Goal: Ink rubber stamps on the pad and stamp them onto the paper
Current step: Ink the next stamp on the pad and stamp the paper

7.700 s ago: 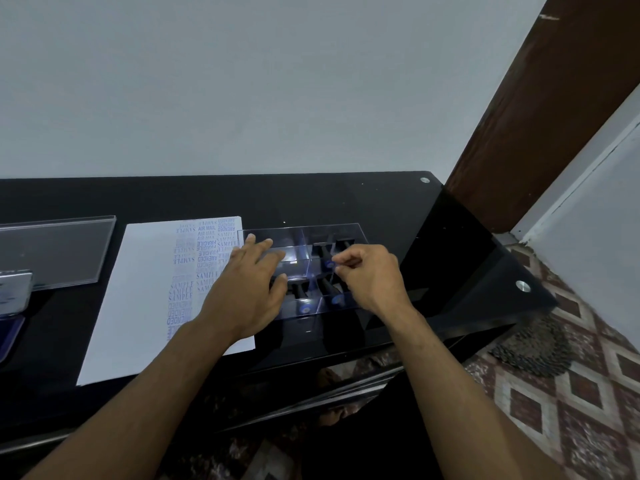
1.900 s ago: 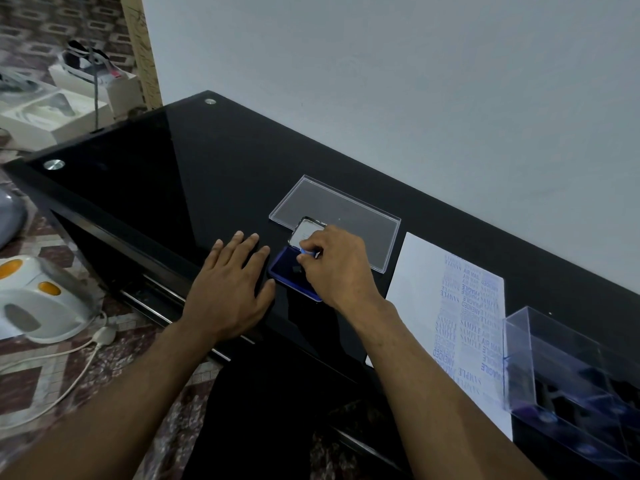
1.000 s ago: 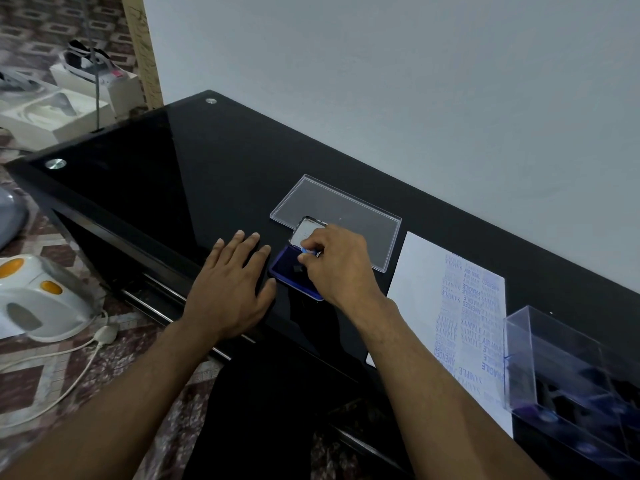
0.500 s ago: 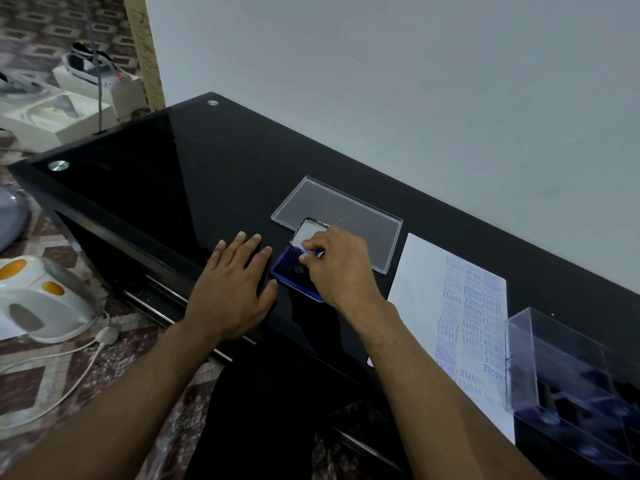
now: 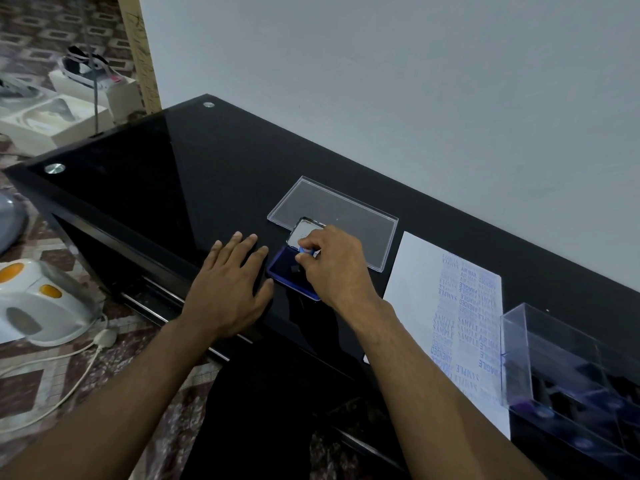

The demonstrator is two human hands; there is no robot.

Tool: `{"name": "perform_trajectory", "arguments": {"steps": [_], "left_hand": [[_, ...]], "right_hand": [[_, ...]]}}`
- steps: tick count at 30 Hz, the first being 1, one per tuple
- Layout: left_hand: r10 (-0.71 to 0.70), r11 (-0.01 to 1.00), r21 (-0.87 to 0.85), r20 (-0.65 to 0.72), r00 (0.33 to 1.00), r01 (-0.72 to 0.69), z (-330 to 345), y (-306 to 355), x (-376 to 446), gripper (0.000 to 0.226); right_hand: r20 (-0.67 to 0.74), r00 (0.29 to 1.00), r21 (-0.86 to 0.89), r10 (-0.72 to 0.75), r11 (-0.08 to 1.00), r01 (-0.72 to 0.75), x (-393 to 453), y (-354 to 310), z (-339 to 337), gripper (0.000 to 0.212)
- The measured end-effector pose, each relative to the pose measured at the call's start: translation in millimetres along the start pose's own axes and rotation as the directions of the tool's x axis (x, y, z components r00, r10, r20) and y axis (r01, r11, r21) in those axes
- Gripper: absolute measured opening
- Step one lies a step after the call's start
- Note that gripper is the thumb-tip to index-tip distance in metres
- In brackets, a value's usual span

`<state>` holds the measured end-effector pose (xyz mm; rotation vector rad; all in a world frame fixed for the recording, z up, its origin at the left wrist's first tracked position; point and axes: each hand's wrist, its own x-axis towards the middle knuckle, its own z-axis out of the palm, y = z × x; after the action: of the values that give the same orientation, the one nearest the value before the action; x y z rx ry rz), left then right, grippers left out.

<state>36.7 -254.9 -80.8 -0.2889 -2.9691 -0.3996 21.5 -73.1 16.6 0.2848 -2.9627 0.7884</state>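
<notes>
A blue ink pad [image 5: 284,268] lies open on the black glass table [image 5: 166,174], its lid [image 5: 302,231] tipped back. My right hand [image 5: 334,265] pinches a small rubber stamp [image 5: 304,251] with a blue top and holds it down over the pad; most of the stamp is hidden by my fingers. My left hand [image 5: 230,291] lies flat on the table just left of the pad, fingers spread, thumb beside the pad's edge. The white paper [image 5: 450,306], with several blue stamp prints, lies to the right.
A flat clear plastic lid [image 5: 346,209] lies behind the pad. A clear box [image 5: 561,358] with more stamps stands at the right edge. The wall runs close behind the table. On the floor at left are a white appliance [image 5: 38,303] with its cord and white boxes [image 5: 45,116].
Since 7.7 s ago my view and hands moved from the stamp box to the ink pad. Over the last two seconds both hands have stayed in place, the right one holding the stamp on the pad.
</notes>
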Motion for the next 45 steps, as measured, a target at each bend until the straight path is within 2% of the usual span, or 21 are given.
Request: {"name": "perform_trajectory", "arguments": {"steps": [3, 7, 13, 21, 30, 45], "left_hand": [[-0.004, 0.997, -0.071, -0.004, 1.0, 0.004, -5, 1, 3, 0.079], [0.04, 0.994, -0.104, -0.04, 0.998, -0.044, -16, 21, 8, 0.076], [0.164, 0.974, -0.149, -0.038, 0.986, -0.168, -16, 85, 11, 0.072], [0.317, 0.93, -0.2, 0.018, 0.948, -0.307, 0, 164, 7, 0.068], [0.399, 0.902, -0.214, 0.078, 0.913, -0.376, 21, 196, 2, 0.07], [0.443, 0.894, -0.144, 0.152, 0.884, -0.423, 34, 172, -3, 0.076]], "right_hand": [[-0.061, 0.998, 0.038, 0.009, 0.999, -0.007, -6, 3, -2, 0.021], [-0.186, 0.98, 0.182, 0.066, 0.983, -0.031, -23, 13, -22, 0.027], [-0.261, 0.96, 0.134, 0.105, 0.988, -0.072, -61, 50, -59, 0.018], [-0.313, 0.899, 0.173, 0.305, 0.949, -0.262, -117, 109, -98, 0.015], [-0.297, 0.897, 0.146, 0.327, 0.944, -0.296, -159, 138, -116, 0.024], [-0.207, 0.946, 0.173, 0.25, 0.961, -0.216, -179, 122, -88, 0.025]]}}
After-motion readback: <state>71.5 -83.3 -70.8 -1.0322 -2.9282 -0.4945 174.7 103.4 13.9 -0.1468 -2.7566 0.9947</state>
